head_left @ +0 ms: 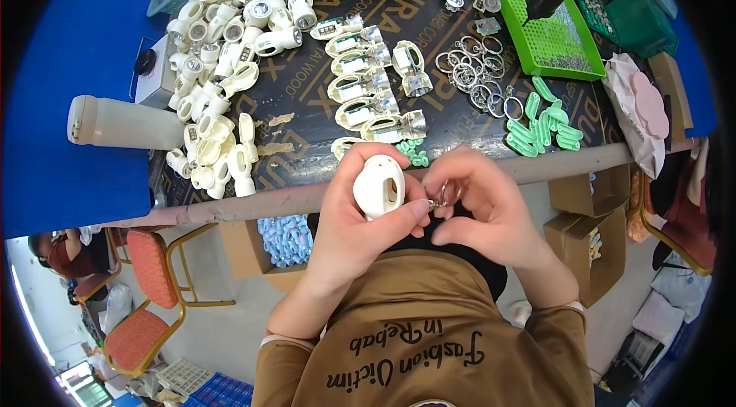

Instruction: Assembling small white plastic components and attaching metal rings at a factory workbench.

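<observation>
**Operator:** Cream casing point(379, 186), status and location?

**Inspector:** It sits in the left hand point(360, 211), fingers wrapped around its rounded body, thumb tip near its lower right edge. The hand holds it just off the near edge of the surface point(307, 196), above the lap.

**Operator:** And the right hand point(483, 204)?

**Inspector:** Closed in a pinch on a small metal key ring point(443, 194), which sits just beside the casing's right side. Whether the ring is already threaded through the casing cannot be determined; the fingers cover the joint.

**Operator:** Work completed?

**Inspector:** Judging by the layout, a row of assembled units point(372, 89) with metal ends lies straight ahead of the hands, laid side by side. These appear finished up to an earlier stage; none shows a ring clearly attached.

**Operator:** Work remaining?

**Inspector:** Considerable, in my estimate. A large heap of bare cream shells point(230, 62) lies ahead and to the left of the left hand. A loose cluster of spare rings point(475, 70) lies ahead of the right hand, with green plastic clips point(544, 127) farther right. The supply of parts suggests the batch is at an early to middle stage.
</observation>
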Motion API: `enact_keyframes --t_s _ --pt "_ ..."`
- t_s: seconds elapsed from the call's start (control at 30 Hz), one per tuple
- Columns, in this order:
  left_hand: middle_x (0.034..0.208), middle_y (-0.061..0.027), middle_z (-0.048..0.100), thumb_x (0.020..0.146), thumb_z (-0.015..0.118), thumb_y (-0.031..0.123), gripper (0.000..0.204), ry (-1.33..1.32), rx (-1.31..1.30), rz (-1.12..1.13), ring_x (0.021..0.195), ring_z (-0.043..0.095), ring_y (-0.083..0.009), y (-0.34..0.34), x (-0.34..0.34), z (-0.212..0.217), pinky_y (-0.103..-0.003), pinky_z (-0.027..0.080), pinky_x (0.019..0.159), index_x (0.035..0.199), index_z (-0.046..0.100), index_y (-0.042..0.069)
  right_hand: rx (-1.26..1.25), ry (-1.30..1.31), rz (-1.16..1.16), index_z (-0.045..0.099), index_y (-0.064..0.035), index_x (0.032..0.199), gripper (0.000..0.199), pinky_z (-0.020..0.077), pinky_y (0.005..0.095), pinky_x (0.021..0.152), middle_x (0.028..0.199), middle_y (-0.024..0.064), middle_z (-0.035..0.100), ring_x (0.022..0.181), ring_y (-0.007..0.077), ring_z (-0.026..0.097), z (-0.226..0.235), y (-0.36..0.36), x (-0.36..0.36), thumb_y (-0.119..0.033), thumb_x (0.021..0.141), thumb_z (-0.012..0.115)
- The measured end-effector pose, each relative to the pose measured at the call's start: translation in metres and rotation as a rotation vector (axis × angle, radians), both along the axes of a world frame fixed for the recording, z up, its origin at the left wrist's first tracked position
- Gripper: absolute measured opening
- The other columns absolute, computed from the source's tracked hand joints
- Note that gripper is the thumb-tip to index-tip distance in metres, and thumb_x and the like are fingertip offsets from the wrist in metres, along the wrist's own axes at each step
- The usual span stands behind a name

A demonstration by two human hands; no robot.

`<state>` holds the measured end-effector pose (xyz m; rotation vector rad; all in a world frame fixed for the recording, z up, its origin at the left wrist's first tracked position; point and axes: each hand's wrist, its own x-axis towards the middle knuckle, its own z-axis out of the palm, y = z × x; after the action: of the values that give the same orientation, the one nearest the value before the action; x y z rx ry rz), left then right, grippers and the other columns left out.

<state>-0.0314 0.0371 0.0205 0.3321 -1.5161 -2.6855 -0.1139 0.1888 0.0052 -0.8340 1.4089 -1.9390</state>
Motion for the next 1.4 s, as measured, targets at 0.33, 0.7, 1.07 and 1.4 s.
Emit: enact_keyframes --t_s 0.33,0.7,1.07,1.4 --pt "0.076 -0.0053 0.057 0.076 0.063 -0.002 0.037 -0.057 -0.073 -0.051 0.067 0.056 -0.0095 -0.011 0.003 -0.007 -0.02 0.045 0.055 0.106 0.043 0.006 0.228 1.075 -0.323 0.062 -0.0033 0.085 0.022 0.0486 0.0299 0.057 0.08 0.007 0.059 0.069 0.0218 0.06 0.006 0.001 0.002 -0.002 0.064 0.069" --pt "0.083 -0.0151 0.06 0.069 0.078 0.014 0.058 0.22 0.229 -0.15 0.059 0.055 -0.0132 -0.003 0.016 -0.017 -0.022 0.045 0.05 0.111 0.039 0.004 0.123 0.942 -0.428 0.063 -0.0034 0.081 0.021 0.0491 0.0281 0.054 0.076 0.0068 0.06 0.064 0.0203 0.061 0.026 -0.007 0.004 0.001 0.061 0.07" --pt "0.091 -0.0096 0.052 0.085 0.053 0.049 0.06 0.182 -0.016 -0.054 0.064 0.049 -0.01 0.007 0.024 -0.009 -0.022 0.039 0.057 0.115 0.036 0.0 0.04 1.045 -0.423 0.061 0.0024 0.084 0.025 0.0471 0.0262 0.048 0.073 0.008 0.057 0.057 0.0188 0.057 0.032 -0.013 0.007 0.001 0.06 0.068" --pt "0.094 -0.009 0.05 0.087 0.052 0.038 0.051 0.255 -0.168 -0.077 0.07 0.049 -0.0105 0.005 0.025 -0.008 -0.023 0.041 0.061 0.116 0.036 -0.002 0.075 1.08 -0.477 0.061 0.0016 0.083 0.023 0.0461 0.0258 0.046 0.072 0.0086 0.057 0.056 0.018 0.057 0.03 -0.012 0.014 0.001 0.061 0.067"
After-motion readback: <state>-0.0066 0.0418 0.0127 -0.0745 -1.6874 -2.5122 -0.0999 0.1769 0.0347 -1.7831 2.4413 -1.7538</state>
